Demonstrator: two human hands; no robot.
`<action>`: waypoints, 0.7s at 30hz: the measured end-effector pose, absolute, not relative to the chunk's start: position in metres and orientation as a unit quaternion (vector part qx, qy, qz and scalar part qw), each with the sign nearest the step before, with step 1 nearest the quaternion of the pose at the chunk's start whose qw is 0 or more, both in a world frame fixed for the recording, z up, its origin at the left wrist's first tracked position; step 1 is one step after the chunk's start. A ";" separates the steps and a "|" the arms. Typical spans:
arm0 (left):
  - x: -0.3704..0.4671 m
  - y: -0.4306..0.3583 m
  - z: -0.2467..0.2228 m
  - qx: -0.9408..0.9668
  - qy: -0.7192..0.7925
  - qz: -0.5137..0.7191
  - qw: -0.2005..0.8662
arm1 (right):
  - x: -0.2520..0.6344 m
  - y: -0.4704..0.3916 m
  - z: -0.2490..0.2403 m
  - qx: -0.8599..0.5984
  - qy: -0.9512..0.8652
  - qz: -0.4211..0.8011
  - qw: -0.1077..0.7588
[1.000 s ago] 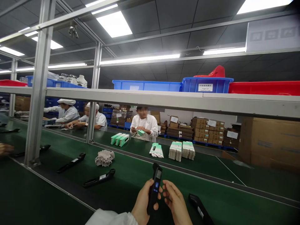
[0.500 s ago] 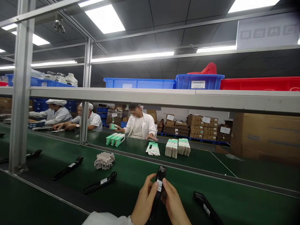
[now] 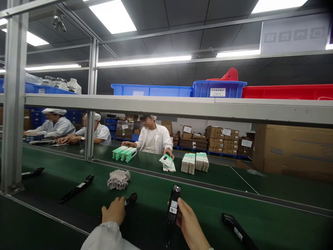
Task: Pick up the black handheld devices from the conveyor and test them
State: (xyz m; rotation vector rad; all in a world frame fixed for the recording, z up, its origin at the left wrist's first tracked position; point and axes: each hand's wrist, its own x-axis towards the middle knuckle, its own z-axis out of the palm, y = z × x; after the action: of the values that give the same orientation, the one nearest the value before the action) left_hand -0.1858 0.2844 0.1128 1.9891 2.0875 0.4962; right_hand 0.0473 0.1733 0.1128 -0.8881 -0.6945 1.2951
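Observation:
My right hand [image 3: 191, 222] is closed around a long black handheld device [image 3: 171, 211]. The device stands nearly upright, its rounded head at the top and white labels facing me. Over to the left, my left hand [image 3: 113, 211] curls over a second black device [image 3: 132, 199] of the same kind lying on the green belt. Only the head and a sliver of label show past my fingers; the hand covers most of its body. A third black device [image 3: 235, 227] lies on the belt to the right of my right hand.
More black devices [image 3: 78, 188] lie along the belt to the left. A bundle of pleated pale material [image 3: 118, 179] sits behind my left hand. Across the divider, a co-worker [image 3: 156, 137] handles green-and-white cartons [image 3: 188, 163]. A shelf [image 3: 156, 102] with blue bins [image 3: 153, 91] runs overhead.
My left hand has let go of the upright device and moved left onto another on the belt. My right hand keeps the first. The co-worker's hand has lifted a flat carton.

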 end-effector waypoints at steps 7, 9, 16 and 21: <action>-0.137 0.271 0.108 0.674 0.589 0.298 0.332 | 0.050 0.173 0.111 -0.401 -0.322 0.572 0.640; -0.119 0.260 0.107 0.532 0.533 0.384 0.534 | 0.049 0.173 0.111 -0.399 -0.336 0.568 0.637; -0.086 0.222 0.118 0.281 0.342 0.405 0.800 | 0.063 0.189 0.089 -0.572 -0.403 0.455 0.552; -0.082 0.212 0.123 0.306 0.299 0.373 0.823 | 0.082 0.195 0.073 -0.691 -0.462 0.298 0.469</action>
State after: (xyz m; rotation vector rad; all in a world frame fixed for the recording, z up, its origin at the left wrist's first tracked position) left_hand -0.0815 0.2116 0.1235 0.6513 0.6353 0.7937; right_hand 0.0820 0.1949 0.0728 -1.6940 -1.1321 0.7312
